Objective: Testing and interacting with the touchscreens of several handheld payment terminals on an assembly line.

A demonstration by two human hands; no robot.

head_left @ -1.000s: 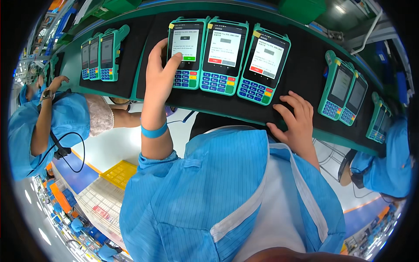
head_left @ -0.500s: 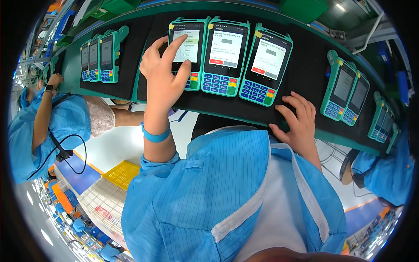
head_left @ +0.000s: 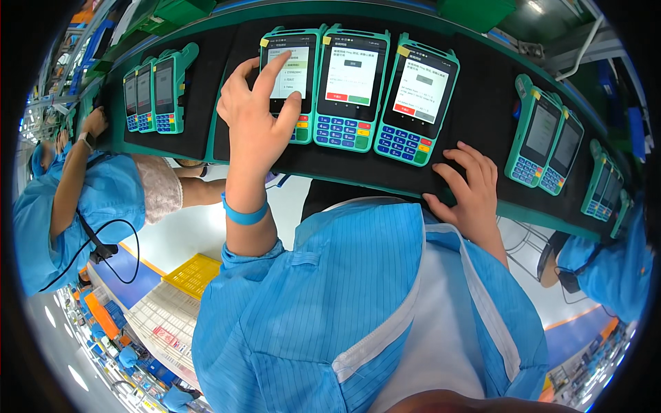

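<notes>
Three green-framed payment terminals with lit screens and blue keypads stand side by side before me. Over the left terminal (head_left: 298, 80) is my left hand (head_left: 258, 113), fingers spread, the index fingertip at the upper part of its list screen; whether it touches the glass I cannot tell. This hand covers part of that keypad. The middle terminal (head_left: 350, 86) shows a white page with a red and a green button. On the right terminal (head_left: 416, 96) the page has a red and a grey button. My right hand (head_left: 471, 182) lies open at the bench's near edge, beside the right terminal, holding nothing.
The black-topped bench (head_left: 330, 165) has a green edge. More terminals stand in groups at the left (head_left: 155, 96) and right (head_left: 544, 141). A co-worker in blue (head_left: 82, 193) works at left, another (head_left: 606, 268) at right. A yellow basket (head_left: 193, 275) is behind me on the left.
The middle terminal's lower right button has turned from grey to green. The three terminals and my left hand appear slightly further left. The left co-worker's hand has shifted. My right hand stays put.
</notes>
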